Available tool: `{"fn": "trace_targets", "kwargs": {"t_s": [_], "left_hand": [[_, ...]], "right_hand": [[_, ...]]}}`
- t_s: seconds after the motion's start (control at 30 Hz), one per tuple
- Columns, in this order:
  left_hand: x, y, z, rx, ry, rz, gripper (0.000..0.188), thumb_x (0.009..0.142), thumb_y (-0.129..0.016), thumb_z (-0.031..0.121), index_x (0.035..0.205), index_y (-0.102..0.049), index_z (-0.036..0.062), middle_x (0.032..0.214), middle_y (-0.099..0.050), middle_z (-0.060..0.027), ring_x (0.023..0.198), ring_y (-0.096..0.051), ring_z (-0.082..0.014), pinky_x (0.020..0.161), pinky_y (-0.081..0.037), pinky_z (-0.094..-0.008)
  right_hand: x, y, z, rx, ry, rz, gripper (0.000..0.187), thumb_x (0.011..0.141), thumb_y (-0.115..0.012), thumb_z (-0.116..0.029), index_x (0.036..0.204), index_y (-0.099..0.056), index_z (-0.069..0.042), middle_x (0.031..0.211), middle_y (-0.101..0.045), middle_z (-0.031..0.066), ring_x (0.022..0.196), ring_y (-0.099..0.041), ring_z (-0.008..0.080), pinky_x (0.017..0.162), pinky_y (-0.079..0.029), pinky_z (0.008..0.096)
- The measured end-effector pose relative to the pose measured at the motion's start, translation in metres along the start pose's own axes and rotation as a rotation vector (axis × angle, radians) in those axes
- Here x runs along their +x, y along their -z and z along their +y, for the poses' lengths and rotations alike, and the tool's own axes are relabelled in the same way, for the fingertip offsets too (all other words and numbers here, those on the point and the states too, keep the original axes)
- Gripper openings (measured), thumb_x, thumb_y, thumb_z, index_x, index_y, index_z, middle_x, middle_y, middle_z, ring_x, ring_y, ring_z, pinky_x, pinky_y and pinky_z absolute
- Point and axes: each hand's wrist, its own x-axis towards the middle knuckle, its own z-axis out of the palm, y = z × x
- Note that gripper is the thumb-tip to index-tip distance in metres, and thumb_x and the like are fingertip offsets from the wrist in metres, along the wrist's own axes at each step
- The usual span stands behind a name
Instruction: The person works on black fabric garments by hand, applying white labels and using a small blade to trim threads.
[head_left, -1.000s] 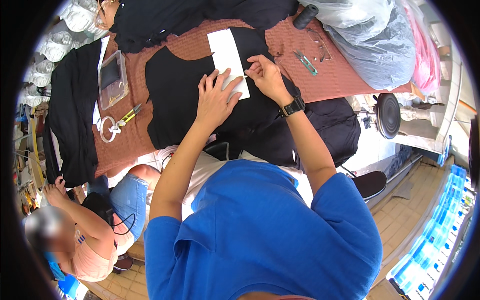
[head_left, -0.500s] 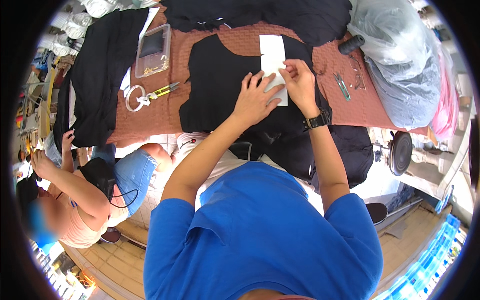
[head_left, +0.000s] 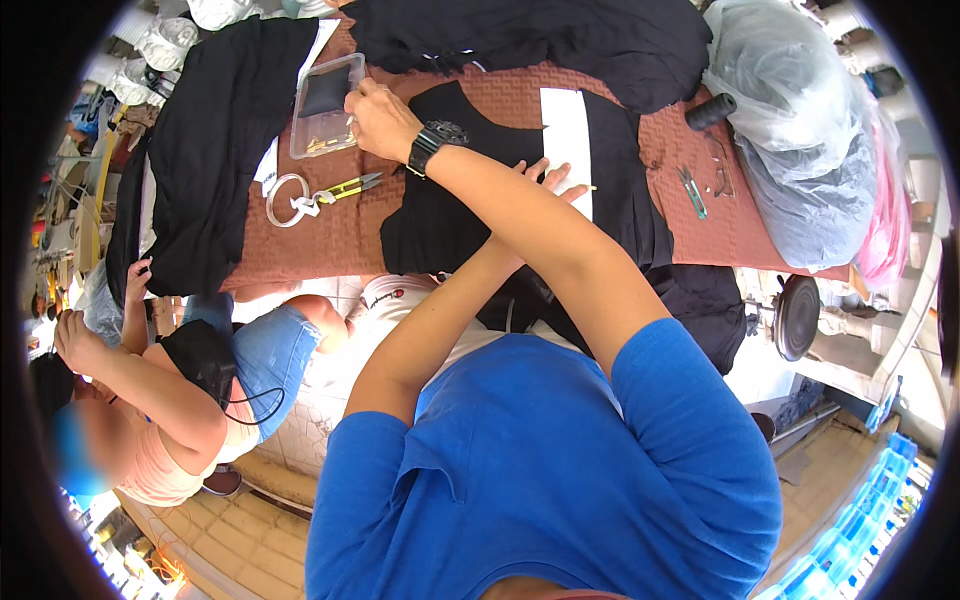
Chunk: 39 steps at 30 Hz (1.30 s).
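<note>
- In the head view, a quilted-looking reddish-brown cover is spreading under everything, its surface showing a small raised pattern.
- Soft, matte black fabric is lying flat in the middle of it, its upper edge dipping in a curve like a cut garment panel.
- A smooth, stiff-looking white strip, long and straight-sided, is resting upon the fabric's right part, its lower end running beside the left fingers.
- The left hand is bearing down there, visible fingers slightly spread across strip and fabric; the right forearm is hiding the rest.
- And the right hand is hovering at the right edge of a clear plastic box, fingers curling together; whether they are pinching anything, I cannot tell.
- Inside that box, a dark square is sitting above tiny gold-coloured pieces.
- Just below, yellow-handled snips are lying beside a pale ring; green snips are resting off to the right, near a black thread cone.
- Big change from half a second ago: the right hand is no longer working over the strip, its forearm now crossing above the left one, while the left hand is staying put.
</note>
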Motion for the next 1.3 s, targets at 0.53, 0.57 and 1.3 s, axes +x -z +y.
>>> {"fn": "trace_targets", "kwargs": {"t_s": [0.53,0.57,1.3], "left_hand": [[-0.004,-0.006,-0.002,0.005,0.038,-0.048,0.046,0.095,-0.065,0.037,0.14,-0.061,0.0303,0.151,-0.048,-0.0066,0.141,-0.037,-0.0367,0.117,-0.027,-0.0606],[-0.006,-0.009,-0.003,-0.109,0.038,-0.032,0.047,0.095,-0.065,0.036,0.141,-0.061,0.027,0.151,-0.049,-0.0073,0.143,-0.036,-0.0387,0.116,-0.027,-0.0619],[0.007,0.023,0.014,0.047,0.056,-0.139,0.042,0.1,-0.06,0.039,0.141,-0.059,0.0272,0.15,-0.048,-0.0063,0.14,-0.039,-0.0341,0.117,-0.028,-0.0573]], "right_hand": [[-0.036,0.075,-0.029,0.424,0.013,0.23,0.007,0.087,-0.073,-0.008,0.09,-0.071,-0.002,0.083,-0.072,0.0127,0.076,-0.071,0.0251,0.07,-0.055,0.0358],[-0.048,0.099,-0.026,0.419,-0.029,0.201,0.01,0.09,-0.076,-0.012,0.093,-0.074,-0.003,0.085,-0.072,0.0097,0.077,-0.07,0.0197,0.07,-0.055,0.0332],[-0.216,0.272,0.085,0.405,-0.619,-0.159,0.01,0.097,-0.072,-0.007,0.104,-0.066,-0.002,0.096,-0.068,0.0015,0.091,-0.063,0.009,0.083,-0.052,0.0268]]}}
